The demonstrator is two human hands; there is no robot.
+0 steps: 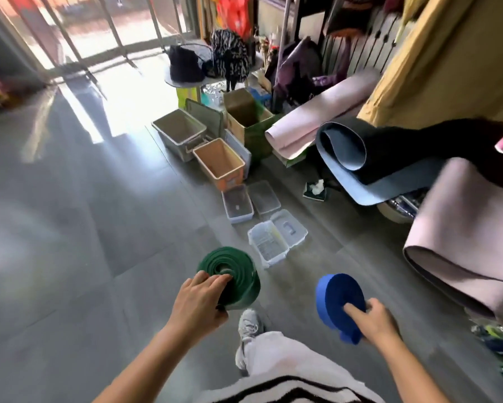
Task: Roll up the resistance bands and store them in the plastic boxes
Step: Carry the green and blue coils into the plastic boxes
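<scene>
Bands, both rolled into coils, are held above the grey floor (84,228): the left hand (196,303) curls its fingers around the green band (238,271), and the right hand (373,321) grips the blue band (336,295). Farther off, beyond the bands, two clear plastic boxes (269,245) sit open on the floor, with two more clear boxes (238,203) just past them.

At lower centre we see the left hand (196,301) gripping a rolled green band (238,271), the right hand (373,321) a rolled blue band (336,298); clear plastic boxes (269,242) sit on the floor (99,228) above them.
</scene>
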